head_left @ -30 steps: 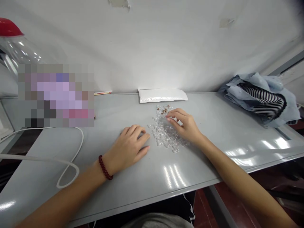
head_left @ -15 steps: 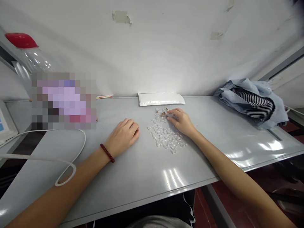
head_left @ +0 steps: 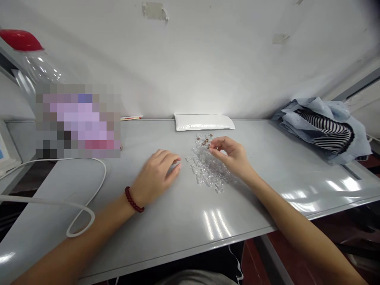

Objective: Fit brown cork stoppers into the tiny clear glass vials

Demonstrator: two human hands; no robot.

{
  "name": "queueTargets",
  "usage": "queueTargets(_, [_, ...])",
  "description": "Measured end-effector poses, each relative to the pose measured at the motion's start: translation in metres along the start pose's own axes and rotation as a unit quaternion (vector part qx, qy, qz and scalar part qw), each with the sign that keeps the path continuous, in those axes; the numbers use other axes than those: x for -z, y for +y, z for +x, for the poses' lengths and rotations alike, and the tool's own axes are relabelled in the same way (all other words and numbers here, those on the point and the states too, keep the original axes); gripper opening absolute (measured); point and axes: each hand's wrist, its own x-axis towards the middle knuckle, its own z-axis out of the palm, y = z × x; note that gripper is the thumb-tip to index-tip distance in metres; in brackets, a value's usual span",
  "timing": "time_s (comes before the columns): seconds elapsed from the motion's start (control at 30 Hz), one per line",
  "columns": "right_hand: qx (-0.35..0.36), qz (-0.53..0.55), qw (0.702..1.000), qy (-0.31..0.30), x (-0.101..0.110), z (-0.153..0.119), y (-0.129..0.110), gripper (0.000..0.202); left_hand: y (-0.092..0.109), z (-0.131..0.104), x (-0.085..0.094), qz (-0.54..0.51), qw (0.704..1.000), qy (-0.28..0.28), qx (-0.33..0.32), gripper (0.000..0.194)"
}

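Note:
Many small clear plastic pieces (head_left: 208,172) lie in a loose pile on the grey table (head_left: 166,229). At the pile's far end are several small brown bits (head_left: 206,141) among clear pieces. My right hand (head_left: 230,152) is over the right side of the pile, thumb and forefinger pinched together; whatever is between the tips is too small to make out. Left of the pile, my left hand (head_left: 157,172) is slightly blurred, with thumb and fingers apart and nothing visible between them. A dark red bead bracelet (head_left: 133,200) circles the left wrist.
Against the wall lies a white padded packet (head_left: 204,122). Blue cloth with a striped part (head_left: 326,126) sits at the right. A red-capped clear bottle (head_left: 41,67), a blurred-out purple item (head_left: 83,118) and a looping white cable (head_left: 102,182) are at the left.
My right hand has closed thumb and forefinger into a pinch and lifted slightly. My left hand has opened its thumb away from the fingers and shifted a little to the right.

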Motion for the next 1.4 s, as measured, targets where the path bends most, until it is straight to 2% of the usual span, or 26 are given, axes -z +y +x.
queueTargets(0.1, [-0.098, 0.179, 0.972, -0.114, -0.014, -0.015, -0.022, 0.018, 0.017, -0.002, -0.006, 0.024, 0.999, 0.001, -0.040, 0.018])
queueTargets(0.2, [-0.153, 0.258, 0.931, -0.210, -0.022, -0.024, -0.033, 0.017, 0.028, -0.003, -0.010, 0.097, 0.989, 0.011, -0.111, 0.011])
queueTargets(0.27, [-0.162, 0.263, 0.920, -0.243, -0.023, -0.026, -0.035, 0.016, 0.031, -0.003, -0.010, 0.145, 0.977, 0.016, -0.153, 0.019])
queueTargets(0.4, [-0.156, 0.234, 0.924, -0.258, -0.021, -0.026, -0.033, 0.015, 0.031, -0.002, -0.006, 0.193, 0.960, 0.017, -0.201, 0.022])
queueTargets(0.53, [-0.137, 0.192, 0.932, -0.276, -0.022, -0.027, -0.030, 0.011, 0.032, -0.005, -0.007, 0.195, 0.957, 0.006, -0.215, 0.025])
queueTargets(0.63, [-0.099, 0.158, 0.935, -0.301, -0.021, -0.026, -0.027, 0.011, 0.034, -0.008, -0.008, 0.156, 0.967, -0.003, -0.203, 0.027])
queueTargets(0.73, [-0.063, 0.146, 0.946, -0.284, -0.018, -0.024, -0.026, 0.009, 0.032, -0.007, -0.003, 0.093, 0.979, -0.015, -0.183, 0.028])
queueTargets(0.83, [-0.032, 0.103, 0.969, -0.221, -0.010, -0.019, -0.022, 0.009, 0.021, -0.004, 0.006, 0.088, 0.984, -0.038, -0.150, 0.028])
queueTargets(0.93, [0.037, 0.006, 0.988, -0.151, 0.000, -0.013, -0.011, 0.007, 0.008, -0.005, 0.014, 0.110, 0.985, -0.077, -0.112, 0.020])
queueTargets(1.07, [0.114, -0.107, 0.979, -0.128, 0.008, -0.006, 0.004, 0.006, 0.001, -0.011, 0.012, 0.132, 0.986, -0.077, -0.069, 0.004])
queueTargets(1.23, [0.132, -0.138, 0.973, -0.132, 0.011, -0.003, 0.008, 0.006, -0.012, -0.014, 0.003, 0.177, 0.981, -0.076, -0.026, 0.030])
queueTargets(1.4, [0.122, -0.180, 0.975, -0.042, 0.014, 0.009, 0.016, 0.010, -0.034, 0.000, -0.007, 0.148, 0.987, -0.047, 0.030, 0.030])
